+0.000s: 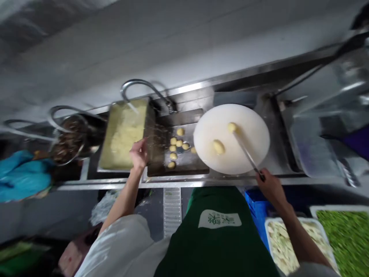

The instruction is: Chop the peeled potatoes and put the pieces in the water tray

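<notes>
My right hand is closed around the dark handle of a knife. Its blade reaches across a round white cutting board to a peeled potato and meets its near side. Another peeled potato lies on the board, left of the blade. My left hand is over the right rim of a deep metal tray with pale yellow pieces in it. Its fingers are bent and blurred, so whether they hold anything is unclear.
Several peeled potatoes lie in the metal sink between tray and board. A curved faucet arches over the tray. Farther left are a basket of dark pieces and a blue bag. A clear plastic bin stands right.
</notes>
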Tool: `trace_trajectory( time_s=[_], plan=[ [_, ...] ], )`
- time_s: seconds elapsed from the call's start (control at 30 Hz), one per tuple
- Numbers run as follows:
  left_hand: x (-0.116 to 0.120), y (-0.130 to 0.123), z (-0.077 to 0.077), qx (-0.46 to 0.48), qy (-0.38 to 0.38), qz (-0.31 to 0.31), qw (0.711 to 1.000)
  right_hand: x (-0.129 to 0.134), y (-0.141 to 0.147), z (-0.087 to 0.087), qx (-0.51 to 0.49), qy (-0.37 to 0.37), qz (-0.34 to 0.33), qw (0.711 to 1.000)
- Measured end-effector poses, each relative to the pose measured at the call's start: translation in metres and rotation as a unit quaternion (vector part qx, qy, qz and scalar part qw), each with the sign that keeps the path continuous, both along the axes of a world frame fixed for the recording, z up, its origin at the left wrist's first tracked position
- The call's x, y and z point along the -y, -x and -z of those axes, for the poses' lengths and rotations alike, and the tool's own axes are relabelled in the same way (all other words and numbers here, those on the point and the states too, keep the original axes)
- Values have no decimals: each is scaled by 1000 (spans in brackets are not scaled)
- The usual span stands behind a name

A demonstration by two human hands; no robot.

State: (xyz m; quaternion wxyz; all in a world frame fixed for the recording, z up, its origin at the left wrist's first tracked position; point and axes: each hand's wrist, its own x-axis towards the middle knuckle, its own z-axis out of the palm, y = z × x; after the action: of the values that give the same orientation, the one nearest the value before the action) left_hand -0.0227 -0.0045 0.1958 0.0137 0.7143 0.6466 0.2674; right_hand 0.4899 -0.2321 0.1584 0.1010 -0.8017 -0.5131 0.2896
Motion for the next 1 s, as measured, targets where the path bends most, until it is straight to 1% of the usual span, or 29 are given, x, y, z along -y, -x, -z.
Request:
trace_trajectory(
  time_s=[0.03, 0.07, 0.1, 0.13, 0.17, 0.2, 0.23, 0.27, 0.3, 0.33, 0.37, 0.4, 0.43, 0.47, 0.5, 0.53, 0.57, 0.6, 0.63, 0.67, 0.73, 0.77, 0.8, 0.87, 0.9, 0.93, 1.0],
  plan=[
    [-3, 36, -5, -14, 47, -54, 997, 2, -2, 0, 8, 3, 22, 1000],
    [-7, 63, -9, -35, 68, -97, 992, 2, -3, -1, 22, -4, 44, 999],
    [-11, 80, -12, -54, 63, -109, 991, 2, -3, -2, 38, -6, 66, 997],
    [-16, 84, -12, -61, 43, -96, 993, 1, -2, -5, 52, 2, 83, 995],
    [-23, 75, -10, -55, 16, -63, 996, 0, 0, -8, 65, 13, 94, 993],
    [-31, 54, -5, -34, -12, -15, 999, -2, 3, -11, 76, 30, 101, 991],
    [-39, 23, 2, -6, -26, 39, 999, -3, 5, -12, 85, 48, 103, 990],
    [-47, -18, 11, 20, -15, 106, 994, -5, 6, -12, 89, 63, 102, 989],
    [-55, -65, 20, 55, -5, 161, 985, -6, 7, -11, 94, 76, 104, 987],
    [-63, -117, 31, 76, 18, 233, 969, -7, 7, -8, 101, 89, 104, 985],
    [-71, -169, 41, 91, 43, 301, 948, -7, 7, -6, 111, 101, 102, 983],
    [-78, -219, 52, 87, 75, 371, 922, -8, 8, -3, 120, 110, 97, 982],
    [-84, -265, 63, 80, 101, 428, 895, -7, 8, -1, 126, 118, 90, 981],
    [-90, -303, 72, 60, 123, 474, 870, -7, 9, -1, 130, 123, 82, 980],
    [-95, -333, 80, 24, 153, 525, 837, -7, 10, -1, 129, 128, 76, 980],
    [-98, -353, 86, -19, 187, 571, 799, -6, 11, -2, 128, 132, 71, 980],
    [-99, -363, 91, -54, 210, 597, 772, -5, 11, -3, 124, 134, 69, 981],
    [-99, -364, 94, -81, 227, 614, 752, -5, 12, -5, 121, 136, 70, 981],
    [-97, -358, 95, -99, 237, 624, 738, -4, 13, -6, 119, 138, 71, 981],
    [-94, -345, 96, -108, 242, 634, 726, -3, 14, -7, 117, 140, 71, 981],
    [-85, -311, 97, -123, 243, 662, 698, -2, 18, -8, 107, 145, 66, 981],
    [-78, -293, 99, -124, 234, 669, 695, -3, 21, -8, 101, 147, 60, 982],
    [-70, -278, 101, -128, 226, 668, 697, -5, 26, -7, 95, 146, 51, 983],
    [-50, -256, 108, -118, 212, 623, 744, -11, 37, -5, 81, 140, 25, 987],
    [-38, -251, 113, -109, 208, 592, 771, -16, 43, -4, 78, 136, 9, 988],
    [-25, -250, 117, -98, 204, 556, 800, -22, 51, -2, 77, 134, -7, 988],
    [3, -257, 124, -74, 198, 473, 855, -34, 65, 0, 81, 140, -33, 986]
  ],
)
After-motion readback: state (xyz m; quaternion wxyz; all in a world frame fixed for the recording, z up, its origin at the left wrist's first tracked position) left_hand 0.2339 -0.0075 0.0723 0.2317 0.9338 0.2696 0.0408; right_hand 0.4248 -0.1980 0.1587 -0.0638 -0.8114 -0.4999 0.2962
